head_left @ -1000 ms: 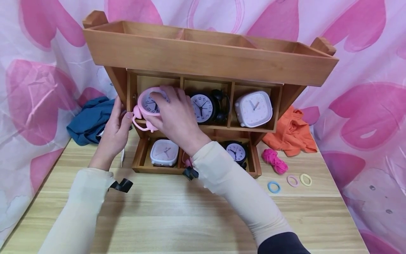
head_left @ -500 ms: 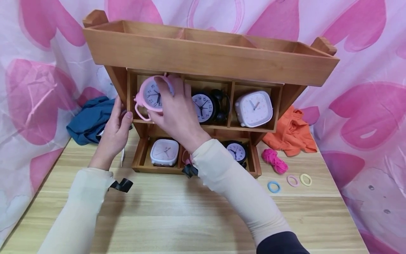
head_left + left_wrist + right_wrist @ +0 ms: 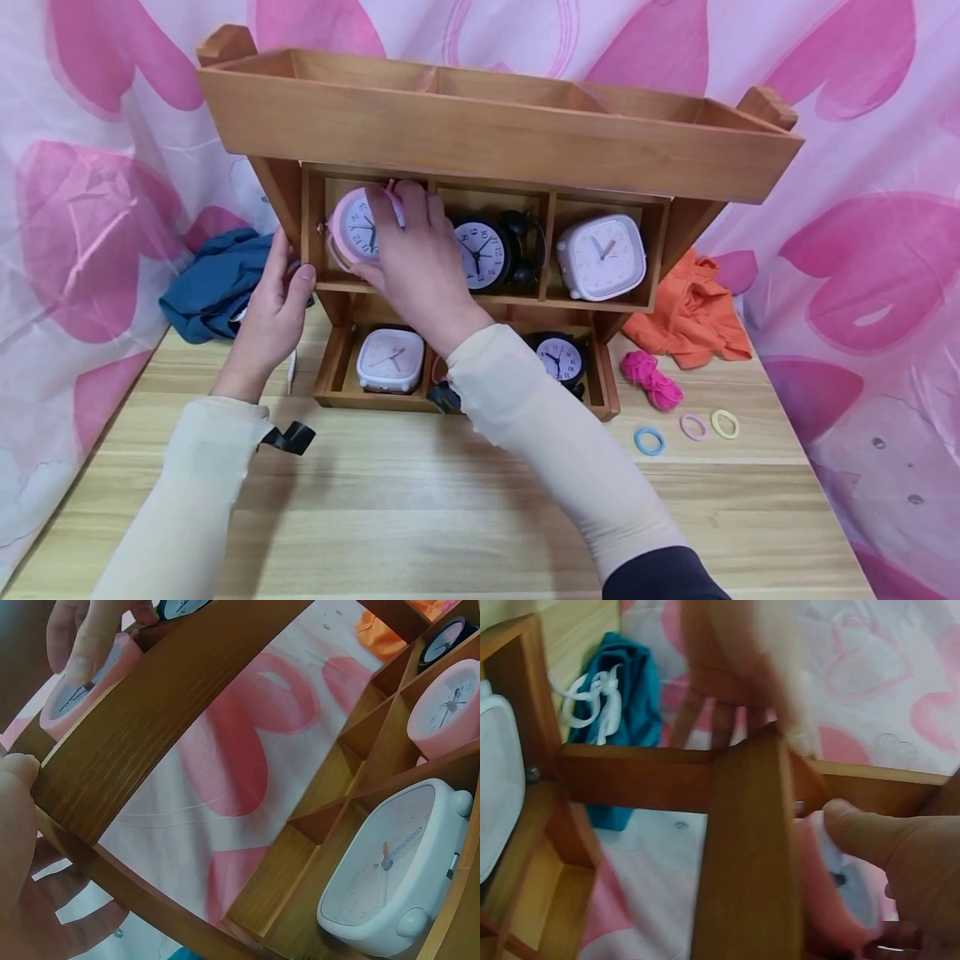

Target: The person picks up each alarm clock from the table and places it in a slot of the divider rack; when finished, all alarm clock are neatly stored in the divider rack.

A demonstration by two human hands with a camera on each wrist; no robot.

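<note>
Right hand grip curled round pink alarm clock at upper-left shelf compartment; left hand clasping wooden organizer side. Risk: clock snagging divider, tipping out.

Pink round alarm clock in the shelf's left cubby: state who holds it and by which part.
The right hand grips the pink round alarm clock by its rim and face edge; the left hand holds the wooden shelf's side.
</note>
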